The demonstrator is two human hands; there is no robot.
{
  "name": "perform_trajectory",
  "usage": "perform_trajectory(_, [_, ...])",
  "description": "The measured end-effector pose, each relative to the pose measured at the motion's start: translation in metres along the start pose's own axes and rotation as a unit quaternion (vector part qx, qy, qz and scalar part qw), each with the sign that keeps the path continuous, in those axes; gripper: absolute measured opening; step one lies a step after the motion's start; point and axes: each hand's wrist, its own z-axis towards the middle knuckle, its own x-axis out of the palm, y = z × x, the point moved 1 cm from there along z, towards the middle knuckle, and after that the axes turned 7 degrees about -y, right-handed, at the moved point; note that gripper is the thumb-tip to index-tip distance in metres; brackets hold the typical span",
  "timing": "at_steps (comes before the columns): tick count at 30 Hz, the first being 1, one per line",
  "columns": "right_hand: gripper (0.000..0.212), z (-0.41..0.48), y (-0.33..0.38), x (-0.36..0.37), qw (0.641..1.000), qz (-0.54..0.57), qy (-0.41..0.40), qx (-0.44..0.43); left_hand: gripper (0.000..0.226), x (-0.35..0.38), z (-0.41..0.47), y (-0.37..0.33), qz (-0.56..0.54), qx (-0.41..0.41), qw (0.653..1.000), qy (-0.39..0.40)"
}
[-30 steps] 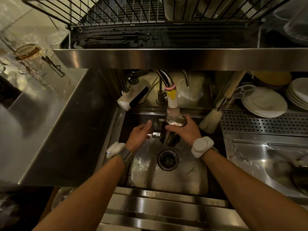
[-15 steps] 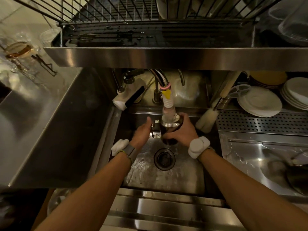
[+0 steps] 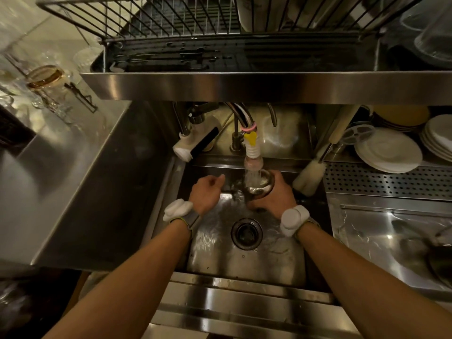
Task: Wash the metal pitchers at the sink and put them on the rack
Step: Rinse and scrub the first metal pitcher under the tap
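Note:
A small metal pitcher [image 3: 257, 191] stands mouth up under the tap nozzle [image 3: 253, 162], and water runs into it. My right hand [image 3: 276, 196] wraps around its right side and holds it over the steel sink [image 3: 244, 260]. To the pitcher's left, my left hand [image 3: 205, 195] is curled with the thumb out; its fingers seem to touch the pitcher's handle, though the grip is hidden. The wire rack [image 3: 171, 25] sits on a steel shelf [image 3: 244, 85] overhead.
A drain [image 3: 246, 233] lies below the hands. A bottle brush [image 3: 309, 177] leans at the sink's right rim. White plates [image 3: 387, 150] are stacked on the perforated drainboard [image 3: 389, 183] to the right. Glassware [image 3: 45, 89] stands on the left counter. A second basin [image 3: 396, 241] lies at right.
The pitcher has gone from tipped over the drain to upright under the nozzle, and water now falls into it. My left hand has drawn slightly left and curled.

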Motion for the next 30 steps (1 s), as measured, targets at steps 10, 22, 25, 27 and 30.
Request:
perform_trajectory(10, [0.1,0.002,0.004,0.0,1.0,0.013,0.001,0.005,0.044,0.001,0.005,0.005,-0.004,-0.006,1.0,0.003])
perform_trajectory(22, [0.105,0.0,0.011,-0.004,1.0,0.019,0.023,-0.005,0.048,-0.019,0.019,-0.058,-0.027,0.076,0.993,-0.088])
perform_trajectory(25, [0.108,0.001,0.01,-0.003,1.0,0.013,0.007,0.001,0.069,-0.027,0.034,-0.089,-0.006,0.11,0.986,-0.125])
perform_trajectory(27, [0.106,-0.002,0.007,-0.005,1.0,0.021,-0.006,0.0,0.072,-0.033,0.047,-0.108,0.06,0.117,0.982,-0.134])
perform_trajectory(30, [0.099,-0.005,0.009,-0.004,0.999,0.003,0.022,-0.023,0.053,-0.039,0.069,-0.128,0.131,0.097,0.982,-0.096])
